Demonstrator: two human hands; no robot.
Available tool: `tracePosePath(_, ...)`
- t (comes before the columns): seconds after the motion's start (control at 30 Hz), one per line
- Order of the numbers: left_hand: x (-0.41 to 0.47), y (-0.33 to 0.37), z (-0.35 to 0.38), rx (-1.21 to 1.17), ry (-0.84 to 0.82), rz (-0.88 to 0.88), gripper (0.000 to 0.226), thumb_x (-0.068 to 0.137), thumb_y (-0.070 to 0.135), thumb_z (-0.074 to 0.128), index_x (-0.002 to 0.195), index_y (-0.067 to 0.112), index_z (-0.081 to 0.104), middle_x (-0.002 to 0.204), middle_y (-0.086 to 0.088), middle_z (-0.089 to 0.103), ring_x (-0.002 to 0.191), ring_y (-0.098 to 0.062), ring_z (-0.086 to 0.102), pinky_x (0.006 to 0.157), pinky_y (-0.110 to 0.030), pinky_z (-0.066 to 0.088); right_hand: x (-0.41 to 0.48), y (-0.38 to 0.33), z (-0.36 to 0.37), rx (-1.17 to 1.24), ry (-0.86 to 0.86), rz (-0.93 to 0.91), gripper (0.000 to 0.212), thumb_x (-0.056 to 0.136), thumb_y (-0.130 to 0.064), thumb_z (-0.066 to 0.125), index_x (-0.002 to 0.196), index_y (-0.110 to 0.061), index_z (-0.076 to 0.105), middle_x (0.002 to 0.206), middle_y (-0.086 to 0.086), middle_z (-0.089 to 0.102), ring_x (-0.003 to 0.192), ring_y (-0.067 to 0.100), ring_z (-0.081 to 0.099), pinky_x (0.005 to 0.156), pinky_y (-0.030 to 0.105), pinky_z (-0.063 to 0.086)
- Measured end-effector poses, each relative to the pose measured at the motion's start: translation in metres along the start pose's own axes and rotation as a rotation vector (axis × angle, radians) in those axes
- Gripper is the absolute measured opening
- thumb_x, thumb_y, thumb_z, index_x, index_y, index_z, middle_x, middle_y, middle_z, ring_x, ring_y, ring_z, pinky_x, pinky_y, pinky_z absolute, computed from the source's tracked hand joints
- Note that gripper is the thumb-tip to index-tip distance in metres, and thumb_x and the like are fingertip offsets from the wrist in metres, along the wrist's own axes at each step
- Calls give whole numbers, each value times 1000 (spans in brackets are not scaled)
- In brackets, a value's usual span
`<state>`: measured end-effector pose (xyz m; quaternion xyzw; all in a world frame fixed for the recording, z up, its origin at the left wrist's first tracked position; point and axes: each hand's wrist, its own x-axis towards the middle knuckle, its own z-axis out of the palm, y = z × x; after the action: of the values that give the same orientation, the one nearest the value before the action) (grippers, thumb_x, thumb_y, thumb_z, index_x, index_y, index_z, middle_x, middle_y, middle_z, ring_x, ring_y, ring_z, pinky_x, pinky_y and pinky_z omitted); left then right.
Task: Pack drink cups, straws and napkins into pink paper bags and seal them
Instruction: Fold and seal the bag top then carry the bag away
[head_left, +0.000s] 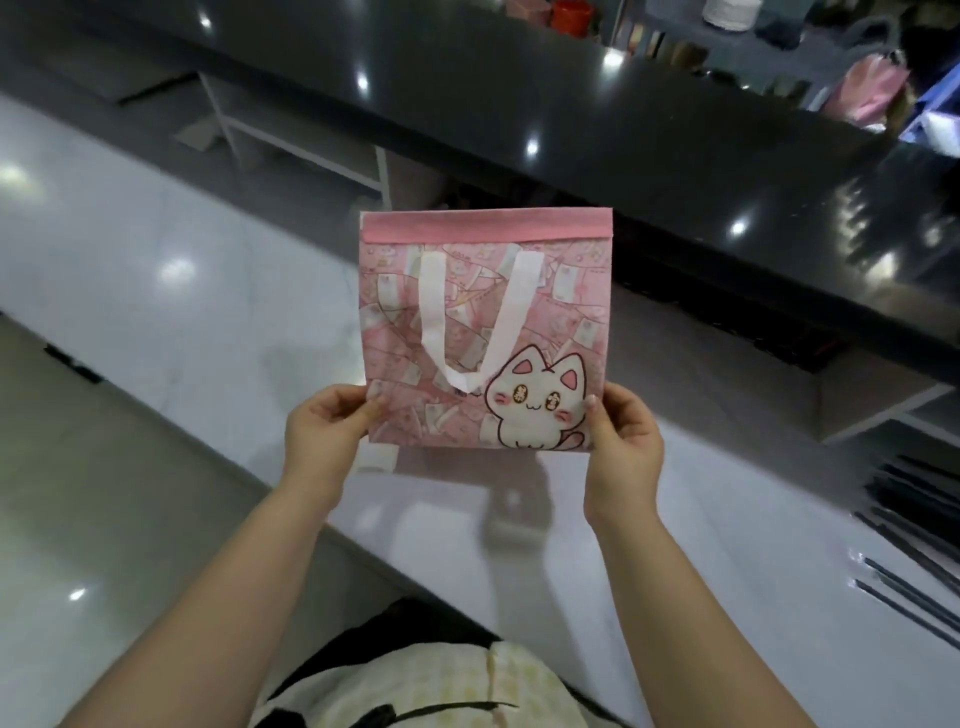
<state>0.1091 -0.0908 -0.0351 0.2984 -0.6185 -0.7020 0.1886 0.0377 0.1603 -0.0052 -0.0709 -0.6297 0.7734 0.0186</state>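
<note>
Cream patterned cloth with a black strap (457, 709), nearest me at the bottom edge: my own front. Both bare forearms reach forward from it over the white counter (182, 291).

Left grip (324, 431): closed on the lower left corner of the bag (483, 332), thumb on the printed face, fingers curled behind it. Right grip (621, 447): closed on the lower right corner in the same pinch, thumb lying along the side edge, fingers out of sight behind.

Bag: pink, flat, held in the air above the counter with its printed face toward me. It does not touch the surface; a dim reflection of it shows on the glossy top below. White cat print (537, 405) at the lower right of the face, next to my right thumb. White handle (467, 322) lies flat against the face in a U, its loop end toward me. A plain pink band (485, 226) runs along the far edge.

Thin black straws (914, 519) lie on the counter at the right, well apart from the bag.

Beyond the bag: a dark glossy upper counter (571, 104) crossing the view. Past it at far right, blurred, another pink bag (872, 91). Contents cannot be told.
</note>
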Motion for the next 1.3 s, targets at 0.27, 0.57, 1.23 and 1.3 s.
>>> tracePosePath(0.27,-31,25,-112,-70,497,81,16,83,5,73,77,19,69,63,11,70,57,0,62,56,-14,50,-19,10,120,-31,-444,45,27,94,-6,59,95,-29,73,101,-5,73,94,10,68,73,19,53)
tracePosePath(0.57,1,137,-280,-171,790,288,9,79,11,79,80,15,71,82,-7,74,79,-23,68,77,-35,57,-82,-28,351,48,-767,-3,25,95,-4,55,99,-23,70,98,-4,74,90,11,70,70,21,55)
tracePosePath(1.23,203,461,-646,-112,791,683,10,80,15,80,83,16,70,85,-5,73,80,-20,69,73,-31,56,-193,-177,854,368,-997,-182,20,94,-12,61,93,-25,75,98,2,75,89,24,73,67,40,60)
tracePosePath(1.3,226,477,-663,-119,814,697,10,81,16,79,81,17,69,83,-2,73,77,-17,69,69,-27,56,-192,-182,890,376,-1012,-218,19,95,-11,60,94,-24,74,96,0,75,90,25,72,71,45,59)
